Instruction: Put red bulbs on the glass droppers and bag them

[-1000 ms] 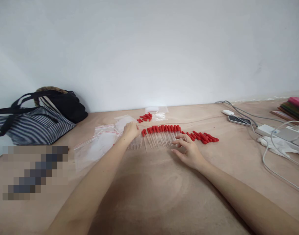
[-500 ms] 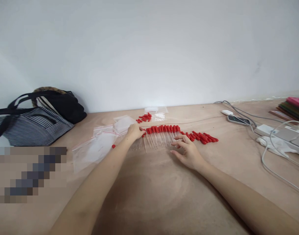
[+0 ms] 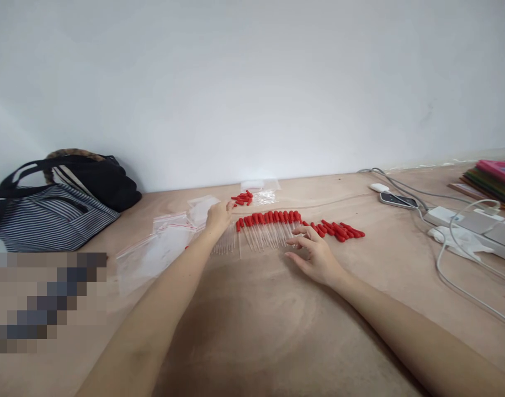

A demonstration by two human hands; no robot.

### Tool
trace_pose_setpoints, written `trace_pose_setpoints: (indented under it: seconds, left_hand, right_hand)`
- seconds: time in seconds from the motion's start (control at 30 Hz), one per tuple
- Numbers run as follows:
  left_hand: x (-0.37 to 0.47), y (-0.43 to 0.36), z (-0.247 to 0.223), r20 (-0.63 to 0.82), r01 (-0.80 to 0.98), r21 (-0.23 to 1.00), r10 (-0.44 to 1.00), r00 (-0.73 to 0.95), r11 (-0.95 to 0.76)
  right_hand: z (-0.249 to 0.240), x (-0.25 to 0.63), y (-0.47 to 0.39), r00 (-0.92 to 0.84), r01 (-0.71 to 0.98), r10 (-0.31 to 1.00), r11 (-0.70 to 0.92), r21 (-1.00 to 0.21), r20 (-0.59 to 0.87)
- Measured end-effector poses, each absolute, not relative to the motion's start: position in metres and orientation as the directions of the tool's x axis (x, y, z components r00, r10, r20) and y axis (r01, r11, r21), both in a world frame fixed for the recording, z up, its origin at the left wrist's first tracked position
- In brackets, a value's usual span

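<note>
Has just drawn the left hand (image 3: 219, 217) away from the red-bulbed droppers (image 3: 270, 217) lined up mid-frame, up beside the loose bulbs (image 3: 242, 197) (cannot tell its grip), freeing their left end while keeping the right hand (image 3: 317, 257) wide-fingered near their right.

Red-capped droppers (image 3: 271, 218) across wooden tabletop (image 3: 252, 314)

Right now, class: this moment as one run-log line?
Left hand: by small red bulb-shaped caps, grip unclear; Right hand: open, beside slender clear red-capped tubes; Surface: brown wooden table
</note>
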State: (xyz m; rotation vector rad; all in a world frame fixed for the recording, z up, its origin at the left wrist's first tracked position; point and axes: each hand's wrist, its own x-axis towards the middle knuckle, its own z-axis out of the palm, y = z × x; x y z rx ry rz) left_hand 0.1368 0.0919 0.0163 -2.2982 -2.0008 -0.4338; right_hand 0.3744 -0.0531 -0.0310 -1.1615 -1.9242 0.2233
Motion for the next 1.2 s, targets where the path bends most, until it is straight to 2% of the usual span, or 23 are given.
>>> trace_pose_setpoints:
  seconds: [0.07, 0.27, 0.37, 0.7, 1.03, 1.2]
  left_hand:
    - [0.13, 0.094, 0.021, 0.251, 0.977, 0.14, 0.96, 0.122, -0.161]
    - [0.127, 0.09, 0.02, 0.159, 0.93, 0.158, 0.938, 0.307, -0.331]
    - [0.134, 0.089, 0.015, 0.134, 0.919, 0.159, 0.93, 0.341, -0.36]
    - [0.141, 0.088, 0.007, 0.156, 0.951, 0.067, 0.944, 0.29, -0.303]
    - [0.132, 0.104, 0.011, 0.241, 0.983, 0.119, 0.965, 0.106, -0.138]
    - [0.122, 0.098, 0.021, 0.153, 0.956, 0.138, 0.959, 0.239, -0.26]
  right_hand:
    - [-0.031, 0.375, -0.053, -0.203, 0.643, 0.794, 0.55, -0.533, 0.573]
    - [-0.033, 0.376, -0.051, -0.209, 0.646, 0.798, 0.546, -0.533, 0.565]
    - [-0.033, 0.376, -0.051, -0.212, 0.647, 0.797, 0.549, -0.53, 0.566]
    - [-0.032, 0.377, -0.052, -0.205, 0.648, 0.797, 0.546, -0.531, 0.569]
    - [-0.03, 0.376, -0.053, -0.183, 0.646, 0.795, 0.541, -0.539, 0.579]
    - [-0.031, 0.377, -0.052, -0.193, 0.648, 0.788, 0.55, -0.527, 0.584]
